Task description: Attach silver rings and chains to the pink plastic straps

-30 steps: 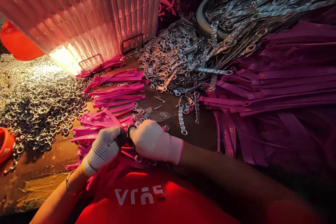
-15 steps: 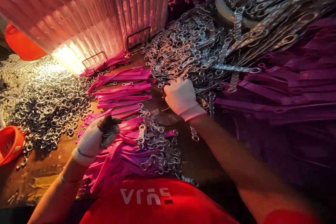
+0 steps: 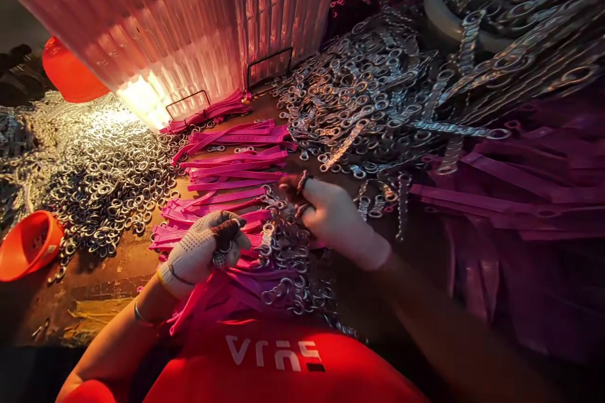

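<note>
My left hand (image 3: pixel 208 249), in a dotted white glove with dark fingertips, is closed above the pink straps (image 3: pixel 231 170). Whatever it holds, if anything, is hidden by the curled fingers. To its right, my right hand (image 3: pixel 333 217) wears a white glove and pinches a small dark metal link (image 3: pixel 302 181) at its fingertips; its far end is not visible. Below and between the hands lies a cluster of metal links with ringed ends (image 3: pixel 288 289), some joined to the straps. The hands are apart from each other.
A heap of small metal rings (image 3: pixel 108 182) spreads on the left, near an orange cup (image 3: pixel 33 242). Ringed metal links (image 3: pixel 350 94) are piled at the back right, beside a round tub (image 3: pixel 439 6). A ribbed translucent panel (image 3: pixel 189 25) stands behind. More purple straps (image 3: pixel 510 201) lie right.
My right hand has drawn back from the edge of the link pile towards my left hand. My left hand has shifted right. The whole view has turned slightly left.
</note>
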Demonstrator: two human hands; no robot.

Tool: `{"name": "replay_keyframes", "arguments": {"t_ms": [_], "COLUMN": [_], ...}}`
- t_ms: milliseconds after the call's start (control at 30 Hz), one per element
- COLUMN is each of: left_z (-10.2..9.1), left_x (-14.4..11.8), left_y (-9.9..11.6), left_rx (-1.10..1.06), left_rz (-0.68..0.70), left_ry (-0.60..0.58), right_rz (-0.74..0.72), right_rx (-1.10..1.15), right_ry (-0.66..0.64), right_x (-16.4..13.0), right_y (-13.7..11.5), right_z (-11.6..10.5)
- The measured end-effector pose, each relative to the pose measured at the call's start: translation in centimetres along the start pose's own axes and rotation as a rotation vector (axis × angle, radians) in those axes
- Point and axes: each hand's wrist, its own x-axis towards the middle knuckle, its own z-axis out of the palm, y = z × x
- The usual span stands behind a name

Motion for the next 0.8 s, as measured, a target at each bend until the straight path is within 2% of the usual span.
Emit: {"name": "replay_keyframes", "arguments": {"t_ms": [100,167,233,300,367,467,533,600,700,733,800], "left_z": [1.2,1.8,2.1,1.9,1.6,1.2,1.2,1.4,2.1,2.3,2.7], "left_x": [-0.8,-1.4,-1.8,-2.2,-2.7,-3.6,-3.9,-3.9,-3.3,-3.0,-2.4], "left_y": [-0.7,-1.3,-2.0,-2.7,-3.0,-3.1,-2.9,-2.7,-2.3,-2.1,-1.4], "left_rx": [0.112,0.089,0.008,-0.003,0.168,0.595,0.728,0.613,0.185,0.059,-0.064], "left_rz": [0.147,0.198,0.184,0.172,0.231,0.412,0.471,0.414,0.212,0.159,0.105], "left_ry": [0.052,0.037,0.016,-0.005,-0.001,0.073,0.113,0.100,-0.001,-0.025,-0.057], "right_rz": [-0.039,-0.054,-0.069,-0.082,-0.120,-0.200,-0.251,-0.302,-0.341,-0.317,-0.217], "right_rx": [0.084,0.056,0.020,-0.011,-0.045,-0.134,-0.174,-0.190,-0.212,-0.193,-0.095], "right_ry": [-0.084,-0.167,-0.212,-0.205,-0.179,-0.143,-0.123,-0.072,0.071,0.102,0.083], "right_x": [-2.2,-3.2,-3.8,-4.4,-4.9,-5.6,-5.8,-5.9,-5.9,-5.9,-5.9], "right_y": [-4.7,-6.9,-8.1,-8.5,-8.4,-8.1,-8.2,-8.3,-8.6,-8.6,-8.4], "right_z": [0.4,0.7,1.0,1.3,1.4,1.3,1.2,1.2,1.5,1.6,1.5]}}
